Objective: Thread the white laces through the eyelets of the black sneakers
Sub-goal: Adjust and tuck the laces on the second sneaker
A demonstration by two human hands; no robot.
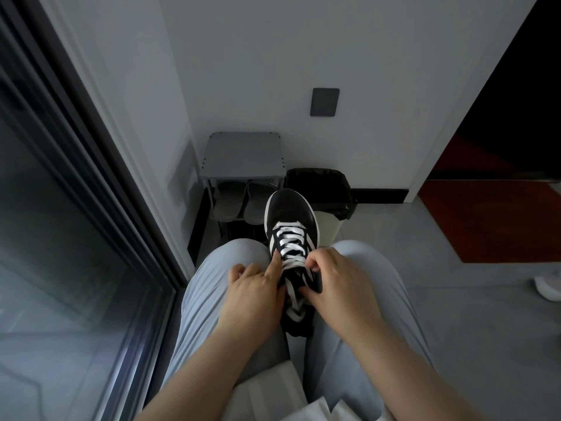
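Note:
A black sneaker with a white sole lies between my knees, toe pointing away from me. White laces cross through several of its eyelets, and loose lace ends trail down over the tongue toward my lap. My left hand grips the sneaker's left side near the collar, its index finger stretched up along the eyelet row. My right hand sits at the right side, fingers curled and pinching the lace by an upper eyelet. The heel is hidden behind my hands.
Ahead stands a small grey shoe rack with grey slippers under its top shelf. A black-lined bin stands beside it against the white wall. A glass sliding door runs along the left. A white object lies on the floor at right.

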